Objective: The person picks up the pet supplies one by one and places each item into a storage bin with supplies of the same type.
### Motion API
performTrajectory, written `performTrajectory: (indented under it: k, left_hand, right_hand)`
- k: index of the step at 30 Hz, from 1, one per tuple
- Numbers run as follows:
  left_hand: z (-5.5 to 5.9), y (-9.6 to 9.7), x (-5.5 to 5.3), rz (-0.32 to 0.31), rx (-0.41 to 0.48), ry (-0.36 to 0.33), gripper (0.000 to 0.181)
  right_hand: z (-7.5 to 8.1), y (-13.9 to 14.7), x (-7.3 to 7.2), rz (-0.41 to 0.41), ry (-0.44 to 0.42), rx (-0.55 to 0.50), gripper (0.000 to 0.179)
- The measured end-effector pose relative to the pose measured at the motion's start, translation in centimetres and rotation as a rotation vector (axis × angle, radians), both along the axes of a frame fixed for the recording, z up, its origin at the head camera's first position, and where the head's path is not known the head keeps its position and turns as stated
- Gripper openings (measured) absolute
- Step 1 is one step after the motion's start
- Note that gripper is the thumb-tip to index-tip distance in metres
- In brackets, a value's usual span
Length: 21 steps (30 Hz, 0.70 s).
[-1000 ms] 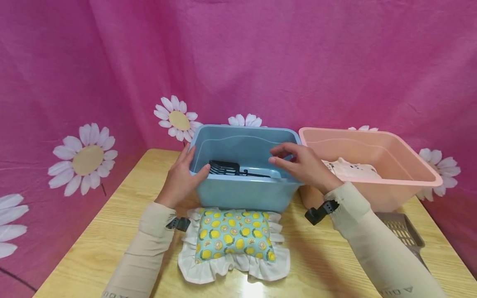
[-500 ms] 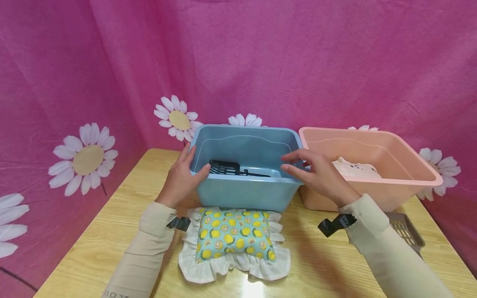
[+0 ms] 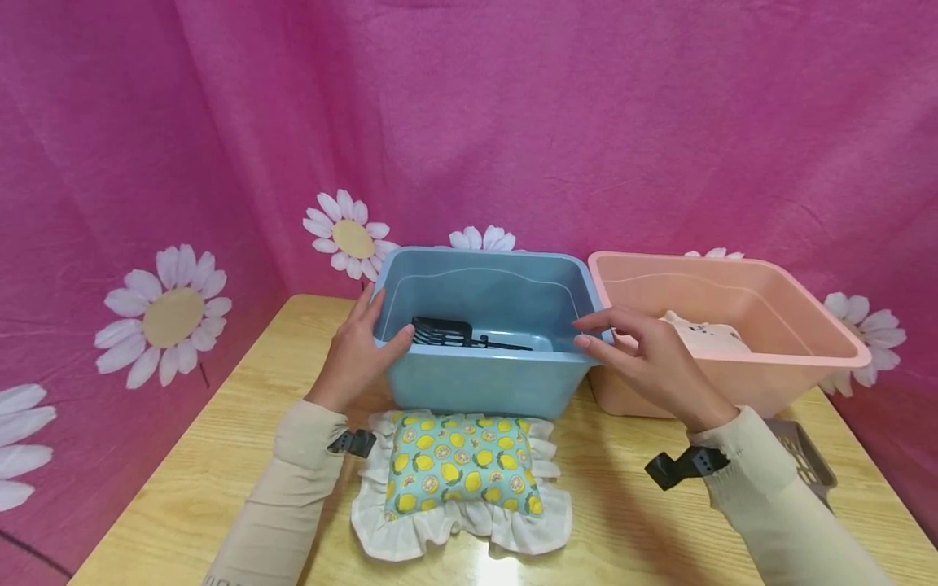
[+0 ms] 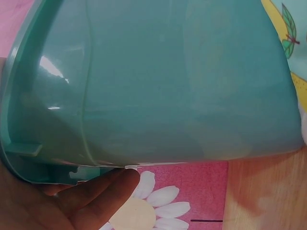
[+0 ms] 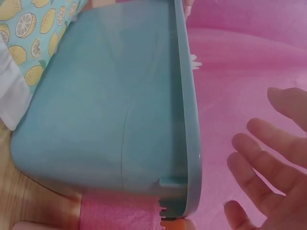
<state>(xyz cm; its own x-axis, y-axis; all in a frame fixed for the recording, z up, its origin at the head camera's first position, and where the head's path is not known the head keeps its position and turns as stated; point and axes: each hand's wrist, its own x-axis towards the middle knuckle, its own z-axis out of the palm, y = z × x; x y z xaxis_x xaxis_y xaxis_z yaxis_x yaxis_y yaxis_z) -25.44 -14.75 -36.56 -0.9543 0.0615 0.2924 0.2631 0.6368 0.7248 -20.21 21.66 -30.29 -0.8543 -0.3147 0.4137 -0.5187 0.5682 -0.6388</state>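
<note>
My left hand [image 3: 355, 350] grips the left front corner of a light blue plastic bin [image 3: 484, 382], thumb at the front rim. In the left wrist view, fingers [image 4: 110, 196] lie along the bin's outer side under the rim. Over the bin's right front corner hovers my right hand [image 3: 652, 362], its relaxed fingers spread and holding nothing. The right wrist view shows those fingertips apart from the rim. Inside the blue bin lies a black slotted utensil [image 3: 445, 330] with a long thin handle. A lemon-print cushion [image 3: 462, 464] with white ruffles lies in front of the bin.
A peach bin [image 3: 802, 325] stands right beside the blue one, with a white printed soft item [image 3: 707, 337] inside. A brown slotted scoop [image 3: 802, 456] lies at the right of the wooden table [image 3: 190, 488]. A pink flowered cloth [image 3: 469, 122] hangs behind.
My right hand has drawn back rightward and toward me, from above the blue bin's inside to its right front corner. The left hand, bins and cushion stay put.
</note>
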Motion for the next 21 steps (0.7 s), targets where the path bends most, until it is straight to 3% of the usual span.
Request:
performTrajectory:
  k: [10,21]
  left_hand:
    - [-0.1,0.0,0.1,-0.003,-0.014,0.001,0.085]
    - [-0.1,-0.2,0.2,-0.006,-0.009,0.005,0.084]
  right_hand:
    - [-0.2,1.2,1.8,-0.026,0.122,0.008,0.026]
    - [-1.1,3.7,3.2,-0.096,0.144,0.037,0.027]
